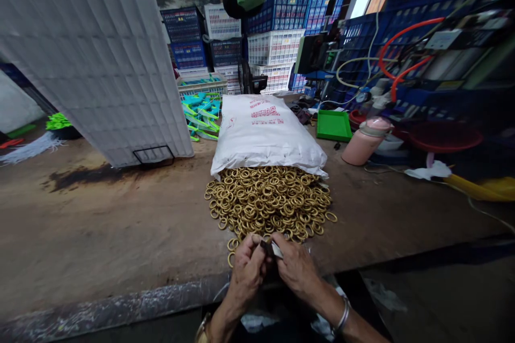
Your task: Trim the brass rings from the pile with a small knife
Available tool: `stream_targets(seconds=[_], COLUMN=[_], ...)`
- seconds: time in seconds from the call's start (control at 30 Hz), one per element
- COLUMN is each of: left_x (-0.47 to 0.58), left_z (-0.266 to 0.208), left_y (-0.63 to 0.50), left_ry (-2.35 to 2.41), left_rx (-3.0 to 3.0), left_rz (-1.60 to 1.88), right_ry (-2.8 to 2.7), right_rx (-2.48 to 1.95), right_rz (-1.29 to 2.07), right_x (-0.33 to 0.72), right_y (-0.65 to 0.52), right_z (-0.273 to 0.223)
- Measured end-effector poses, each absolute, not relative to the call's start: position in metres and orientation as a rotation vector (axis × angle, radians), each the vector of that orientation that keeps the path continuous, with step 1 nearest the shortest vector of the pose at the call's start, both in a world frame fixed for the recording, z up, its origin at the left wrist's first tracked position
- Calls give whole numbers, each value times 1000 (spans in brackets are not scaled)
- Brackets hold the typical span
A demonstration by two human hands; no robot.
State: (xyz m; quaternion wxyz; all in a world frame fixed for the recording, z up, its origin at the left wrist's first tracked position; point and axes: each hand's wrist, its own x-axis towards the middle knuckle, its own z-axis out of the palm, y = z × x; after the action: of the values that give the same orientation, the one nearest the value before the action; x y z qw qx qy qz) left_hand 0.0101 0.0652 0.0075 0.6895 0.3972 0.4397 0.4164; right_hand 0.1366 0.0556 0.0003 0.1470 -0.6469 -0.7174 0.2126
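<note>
My two hands meet at the table's front edge, just below a heap of gold-coloured rings (269,203). The fingers of my left hand (246,265) are closed in a pinch; what they hold is too small to make out. My right hand (298,268) is closed around a small flat white piece (277,250). A short dark piece (265,247) shows between the fingertips of both hands; whether it belongs to the white piece I cannot tell. The rings spill from under a white printed sack (269,134) lying behind them.
A tall white fabric-covered panel (104,64) stands at the left. Behind the sack are green and turquoise plastic pieces (201,112) and stacked crates (276,45). To the right stand a green tray (333,126), a pink bottle (367,142) and equipment with orange tubing (384,56).
</note>
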Motion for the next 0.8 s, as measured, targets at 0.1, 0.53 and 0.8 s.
stream_targets(seconds=[0.1,0.53,0.8], left_x=[8,0,0], left_z=[5,13,12], left_y=[62,56,58], left_ry=[1003,778,802], left_rx=[941,655,614], left_rz=[912,891,936], right_ry=[-2099,-1689,-1632], right_rx=[-1896,-2037,-2028], right_rz=[561,309,358], right_x=[140,194,195], right_y=[58,80,72], right_z=[0,0,-9])
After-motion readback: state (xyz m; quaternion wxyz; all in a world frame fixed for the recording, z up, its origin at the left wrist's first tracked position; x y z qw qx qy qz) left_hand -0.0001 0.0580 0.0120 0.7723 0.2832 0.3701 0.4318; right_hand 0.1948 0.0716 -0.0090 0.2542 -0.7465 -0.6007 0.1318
